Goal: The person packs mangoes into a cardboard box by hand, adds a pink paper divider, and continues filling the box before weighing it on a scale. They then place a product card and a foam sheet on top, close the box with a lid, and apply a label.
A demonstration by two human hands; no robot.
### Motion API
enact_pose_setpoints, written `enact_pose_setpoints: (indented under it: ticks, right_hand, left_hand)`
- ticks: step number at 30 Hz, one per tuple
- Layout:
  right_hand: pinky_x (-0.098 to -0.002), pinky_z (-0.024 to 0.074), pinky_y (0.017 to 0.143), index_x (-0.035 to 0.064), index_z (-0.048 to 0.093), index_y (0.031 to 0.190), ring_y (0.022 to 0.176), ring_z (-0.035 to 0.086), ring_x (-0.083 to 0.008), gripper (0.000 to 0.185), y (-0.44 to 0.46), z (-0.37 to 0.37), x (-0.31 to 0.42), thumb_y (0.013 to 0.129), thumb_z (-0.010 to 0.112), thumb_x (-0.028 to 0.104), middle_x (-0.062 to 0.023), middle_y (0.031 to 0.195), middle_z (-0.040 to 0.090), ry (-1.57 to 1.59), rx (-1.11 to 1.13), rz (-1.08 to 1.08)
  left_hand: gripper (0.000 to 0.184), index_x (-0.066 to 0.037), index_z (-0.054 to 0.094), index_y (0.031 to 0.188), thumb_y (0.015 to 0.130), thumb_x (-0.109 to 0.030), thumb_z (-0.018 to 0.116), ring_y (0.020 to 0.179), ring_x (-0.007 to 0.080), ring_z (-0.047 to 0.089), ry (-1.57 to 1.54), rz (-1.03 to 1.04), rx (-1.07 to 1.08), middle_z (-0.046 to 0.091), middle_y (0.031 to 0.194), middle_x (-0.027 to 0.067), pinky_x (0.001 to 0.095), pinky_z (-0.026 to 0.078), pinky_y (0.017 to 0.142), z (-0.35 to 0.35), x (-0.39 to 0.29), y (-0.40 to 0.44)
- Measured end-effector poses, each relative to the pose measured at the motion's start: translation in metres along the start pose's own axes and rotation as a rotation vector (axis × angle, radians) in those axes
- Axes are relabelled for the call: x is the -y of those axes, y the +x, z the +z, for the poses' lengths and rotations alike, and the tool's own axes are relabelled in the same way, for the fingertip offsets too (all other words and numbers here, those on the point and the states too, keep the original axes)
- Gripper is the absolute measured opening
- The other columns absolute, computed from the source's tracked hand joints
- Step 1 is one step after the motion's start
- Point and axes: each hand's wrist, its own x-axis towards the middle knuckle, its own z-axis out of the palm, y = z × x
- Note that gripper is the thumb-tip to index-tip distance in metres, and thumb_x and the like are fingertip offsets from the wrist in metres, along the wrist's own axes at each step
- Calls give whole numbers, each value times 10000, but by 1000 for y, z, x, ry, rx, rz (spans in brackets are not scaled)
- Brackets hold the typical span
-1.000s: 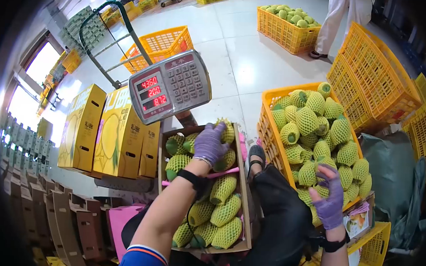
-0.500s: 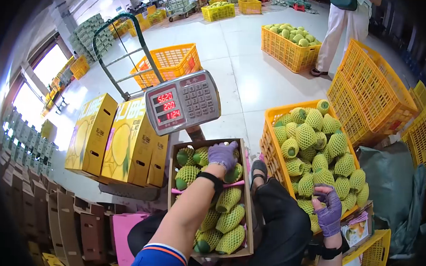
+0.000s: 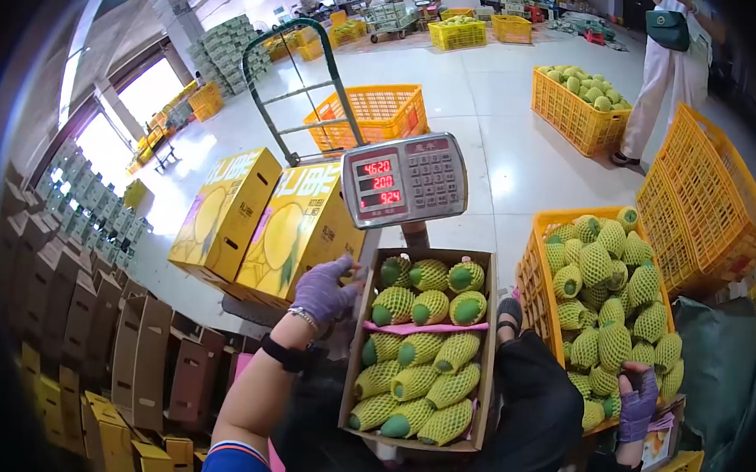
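My left hand [image 3: 325, 288], in a purple glove, is open beside the upper left edge of a cardboard carton [image 3: 362, 336], fingers apart and slightly blurred. Rows of green, mango-like fruits [image 3: 416, 381] in yellow-green foam nets fill the carton, with a pink strip [image 3: 424, 328] across them. The carton sits between my legs, below a scale display [image 3: 404, 180] with lit red digits. My right hand [image 3: 638, 403], also gloved, is at the near edge of a yellow crate [image 3: 538, 285] heaped with netted fruits [image 3: 614, 343]. Its fingers are curled; anything inside them is hidden.
Printed yellow cartons [image 3: 298, 232] stand left of the scale, before a hand truck frame [image 3: 304, 89]. Brown cartons [image 3: 141, 356] line the lower left. Stacked yellow crates [image 3: 700, 199] stand at right, near a person in white trousers [image 3: 663, 88] and another fruit crate [image 3: 577, 118].
My left hand has left the fruits in the carton and moved out past its left edge. The top scale reading drops from 5.620 to 4.620. The view has shifted left; my right hand stays by the crate.
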Motion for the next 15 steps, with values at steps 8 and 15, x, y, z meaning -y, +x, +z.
enact_pose_setpoints:
  ticks: [8, 15]
  right_hand:
    - [-266, 460, 794, 32, 603, 1054, 856, 568, -115, 208, 2, 20, 37, 855, 651, 73, -27, 963, 606, -74, 34, -59]
    - [-278, 484, 802, 22, 601, 1008, 883, 615, -165, 219, 9, -67, -22, 806, 680, 48, -73, 952, 641, -277, -305, -23]
  left_hand:
    - [472, -119, 574, 1219, 792, -279, 696, 948, 305, 655, 20, -107, 110, 688, 982, 144, 391, 513, 823, 16, 58, -27]
    - [539, -47, 492, 1284, 767, -100, 637, 819, 199, 640, -326, -167, 625, 673, 937, 122, 315, 524, 714, 92, 89, -64]
